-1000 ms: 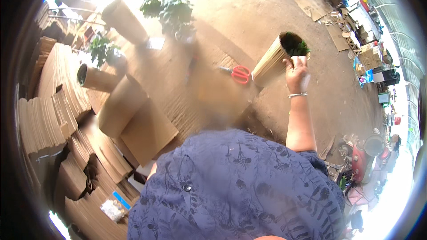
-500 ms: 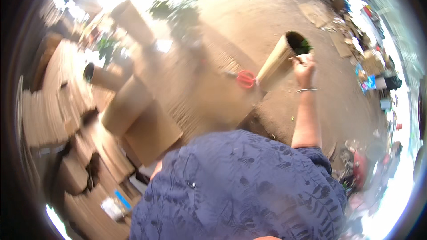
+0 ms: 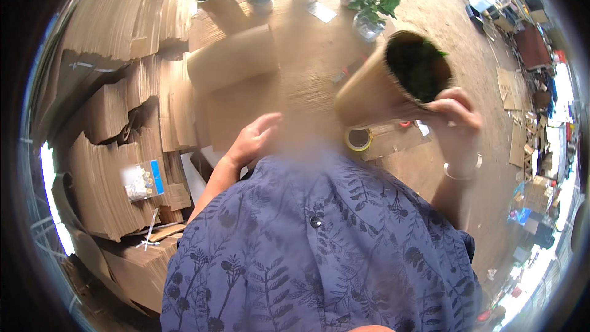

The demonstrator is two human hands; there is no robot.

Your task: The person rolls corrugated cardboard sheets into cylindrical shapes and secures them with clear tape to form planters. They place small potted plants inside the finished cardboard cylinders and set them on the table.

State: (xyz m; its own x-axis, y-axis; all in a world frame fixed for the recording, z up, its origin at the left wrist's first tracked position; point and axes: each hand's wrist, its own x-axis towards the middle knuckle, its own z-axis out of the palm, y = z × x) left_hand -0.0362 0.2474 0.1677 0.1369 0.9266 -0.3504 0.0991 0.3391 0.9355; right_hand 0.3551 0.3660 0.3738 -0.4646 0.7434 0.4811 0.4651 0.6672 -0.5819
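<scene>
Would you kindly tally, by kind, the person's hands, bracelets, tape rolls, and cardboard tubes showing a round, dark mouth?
Hands: 2 (left hand, right hand)
Bracelet: 1
Tape roll: 1
Cardboard tubes: 2 (large tube at the right hand, farther tube at upper left)
Total: 6
</scene>
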